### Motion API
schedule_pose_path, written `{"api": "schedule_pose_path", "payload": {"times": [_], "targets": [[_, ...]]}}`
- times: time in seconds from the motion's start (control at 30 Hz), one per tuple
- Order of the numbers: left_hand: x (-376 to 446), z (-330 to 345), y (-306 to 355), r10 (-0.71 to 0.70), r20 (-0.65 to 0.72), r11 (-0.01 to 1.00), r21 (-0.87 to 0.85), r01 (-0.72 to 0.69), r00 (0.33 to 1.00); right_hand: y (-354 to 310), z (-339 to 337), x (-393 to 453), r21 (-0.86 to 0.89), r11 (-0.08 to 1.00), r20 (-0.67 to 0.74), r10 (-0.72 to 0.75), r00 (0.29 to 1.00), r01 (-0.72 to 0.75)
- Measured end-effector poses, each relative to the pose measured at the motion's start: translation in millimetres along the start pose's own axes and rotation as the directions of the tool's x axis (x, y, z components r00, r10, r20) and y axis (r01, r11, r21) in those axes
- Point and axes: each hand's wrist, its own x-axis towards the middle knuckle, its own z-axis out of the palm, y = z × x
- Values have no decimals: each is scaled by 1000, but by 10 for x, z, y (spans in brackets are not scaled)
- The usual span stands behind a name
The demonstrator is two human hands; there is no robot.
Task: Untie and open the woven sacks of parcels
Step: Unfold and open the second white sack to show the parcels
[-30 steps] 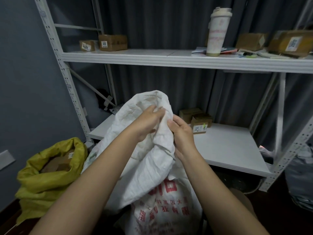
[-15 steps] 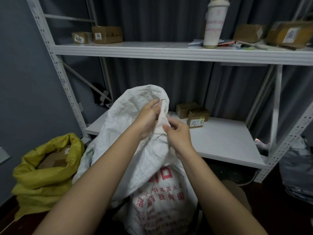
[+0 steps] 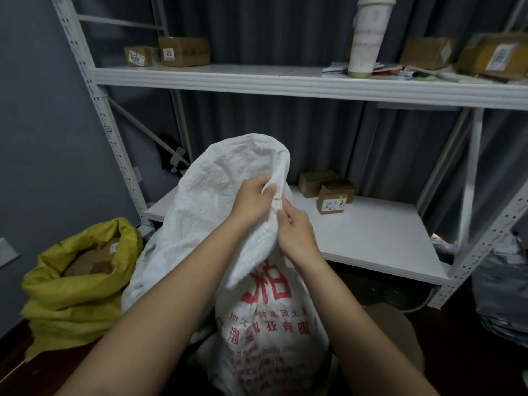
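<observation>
A white woven sack [image 3: 217, 184] with red printed characters stands in front of me, its top bunched into a neck. My left hand [image 3: 253, 200] grips the gathered neck from the left. My right hand [image 3: 297, 235] sits just below and to the right, fingers pinching the cloth at the neck where a thin tie [image 3: 276, 199] shows. A yellow woven sack [image 3: 77, 290] stands open at the lower left with brown parcels visible inside it.
A white metal rack is behind the sack. Its lower shelf [image 3: 371, 238] carries small cardboard boxes [image 3: 333, 192]. The upper shelf [image 3: 257, 78] holds boxes, a tall tumbler [image 3: 367, 35] and papers. A grey bag [image 3: 503, 287] lies at the right edge.
My hands have shifted slightly along the sack's neck: the left hand is higher on the bunched cloth and the right hand has dropped below it. The view has tilted a little.
</observation>
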Motion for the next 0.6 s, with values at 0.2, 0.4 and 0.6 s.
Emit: {"api": "schedule_pose_path", "payload": {"times": [0.2,0.4,0.6], "targets": [[-41,-184,-44,-111,236,993,1,114,965,-81,-120,194,770,559,201,244,949,-307],[47,-361,51,-129,193,973,-165,162,973,-342,-33,343,629,775,-66,138,988,-66],[20,-196,-52,-69,115,977,-192,90,991,-208,62,219,130,989,-225,-39,974,70]]}}
